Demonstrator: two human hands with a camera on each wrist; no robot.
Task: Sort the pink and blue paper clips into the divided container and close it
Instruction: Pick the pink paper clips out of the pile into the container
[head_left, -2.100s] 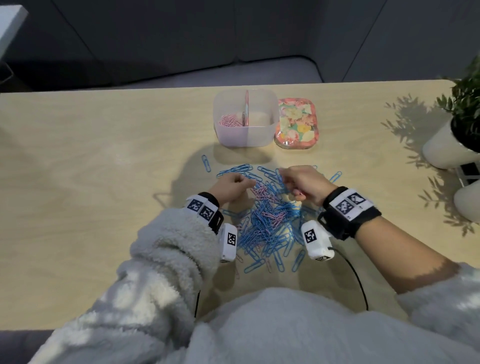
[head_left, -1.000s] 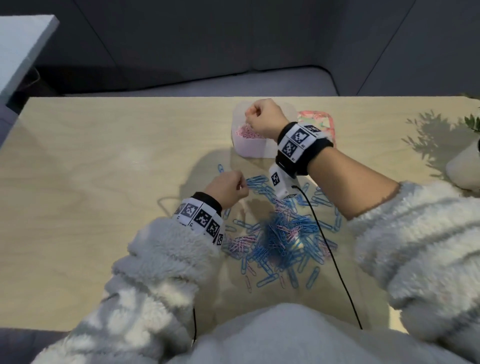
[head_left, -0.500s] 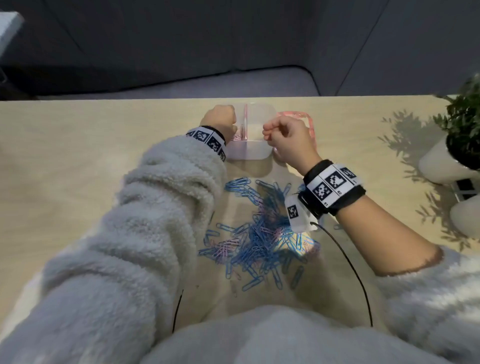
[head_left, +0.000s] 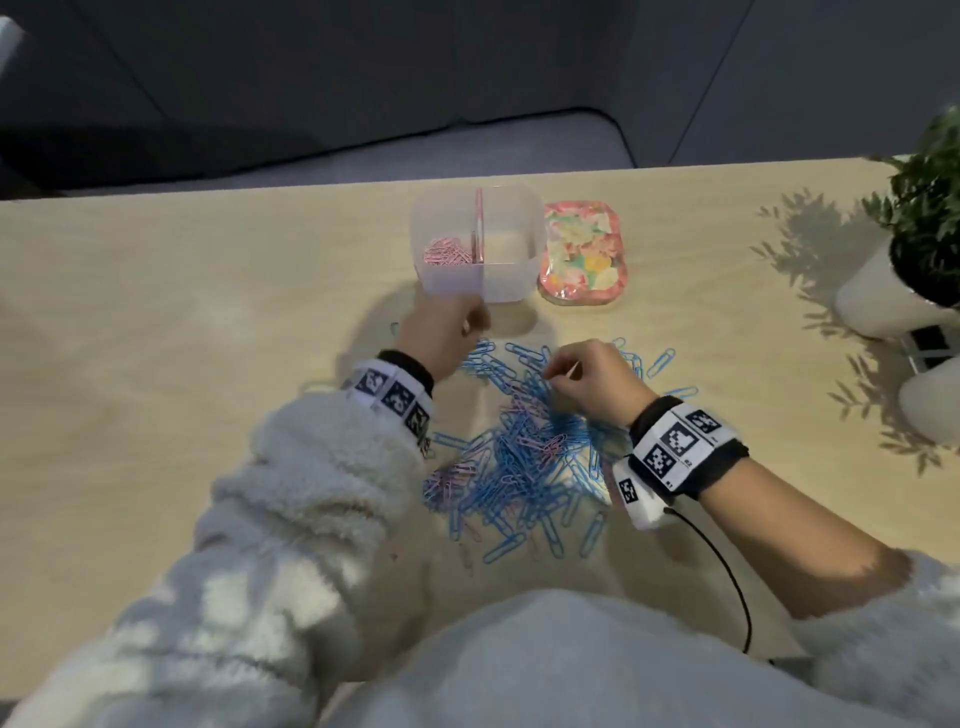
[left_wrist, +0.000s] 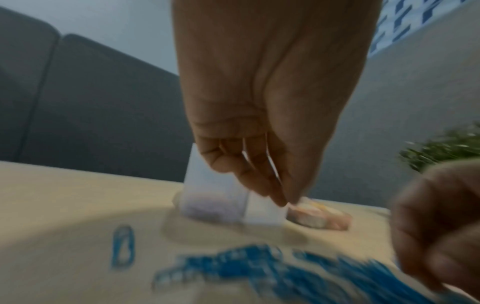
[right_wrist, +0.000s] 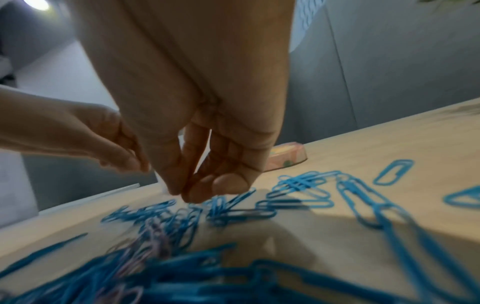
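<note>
The clear divided container (head_left: 511, 280) stands open at the table's far middle, with pink clips (head_left: 445, 253) in its left half and the right half bare. Its floral lid (head_left: 582, 252) lies flat beside it on the right. A mixed pile of blue and pink paper clips (head_left: 519, 457) lies nearer me. My left hand (head_left: 475, 319) hovers between the container and the pile, fingers straight and pointing down (left_wrist: 284, 200), with nothing seen in them. My right hand (head_left: 553, 375) is at the pile's far edge, thumb and forefinger tips together on the clips (right_wrist: 183, 194). A grip is not visible.
A potted plant in a white pot (head_left: 893, 296) and a second white pot (head_left: 930, 405) stand at the right edge. A black cable (head_left: 727, 566) trails from my right wrist toward me. Single blue clips (head_left: 661, 361) lie scattered to the right of the pile.
Both hands have drawn back from the container toward the pile. The right hand has dropped onto the clips. The left has left the pink compartment.
</note>
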